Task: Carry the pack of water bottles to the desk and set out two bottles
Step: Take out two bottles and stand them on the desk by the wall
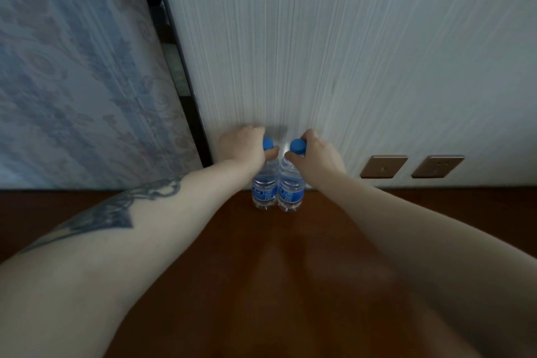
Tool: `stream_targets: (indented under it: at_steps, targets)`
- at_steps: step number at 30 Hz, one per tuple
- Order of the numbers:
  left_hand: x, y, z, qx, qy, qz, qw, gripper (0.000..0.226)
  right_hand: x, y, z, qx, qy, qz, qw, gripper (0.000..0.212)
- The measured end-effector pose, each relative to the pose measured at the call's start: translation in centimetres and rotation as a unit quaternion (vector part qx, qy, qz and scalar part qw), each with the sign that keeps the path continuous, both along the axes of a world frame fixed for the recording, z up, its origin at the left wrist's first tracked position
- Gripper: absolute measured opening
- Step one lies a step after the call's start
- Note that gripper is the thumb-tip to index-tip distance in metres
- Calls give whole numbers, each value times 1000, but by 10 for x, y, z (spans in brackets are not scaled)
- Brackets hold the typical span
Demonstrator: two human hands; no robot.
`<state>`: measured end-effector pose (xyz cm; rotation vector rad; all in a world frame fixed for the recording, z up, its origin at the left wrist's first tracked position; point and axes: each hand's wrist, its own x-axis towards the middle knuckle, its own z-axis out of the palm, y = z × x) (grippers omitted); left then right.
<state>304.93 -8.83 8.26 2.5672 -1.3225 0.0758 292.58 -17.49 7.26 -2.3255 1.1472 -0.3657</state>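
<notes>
Two clear water bottles with blue caps and blue labels stand upright side by side at the far edge of the dark wooden desk [261, 285], against the wall. My left hand [241, 147] grips the neck of the left bottle [265, 184] just under its cap. My right hand [315, 154] grips the neck of the right bottle [290, 187] the same way. Both bottle bases rest on the desk and the bottles touch each other. The pack is not in view.
A white striped wall [348, 52] rises right behind the bottles. Two brown wall sockets [383, 166] [437, 166] sit low on the wall to the right. A blue patterned curtain [72, 81] hangs at the left, beyond a dark frame.
</notes>
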Motion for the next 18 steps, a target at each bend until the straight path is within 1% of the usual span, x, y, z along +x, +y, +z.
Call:
stream_targets:
  at_steps: [2,4,6,7,9,12,18]
  targets:
    - [3,0,-4,-14,12,-1,1000,34,2,-2,0,-22,23,14,999,39]
    - [6,1,-7,-25,30,-7,999,37,2,-5,0,-19,31,16,999,51]
    - [8,1,-8,-45,66,-20,997,44,-2,-6,-3,-5,27,-2,1000,61]
    - [10,2,-8,-58,93,-28,994,46,-4,-6,-5,-3,18,-14,1000,62]
    - [12,3,-7,-67,153,-47,985,45,-8,-4,-11,-3,-4,-35,999,61]
    - [13,6,-9,-43,194,-69,978,37,-11,-2,-15,-9,-22,-54,998,56]
    - [12,7,-13,-76,182,-45,979,36,-6,-5,-10,-12,-4,-9,1000,49]
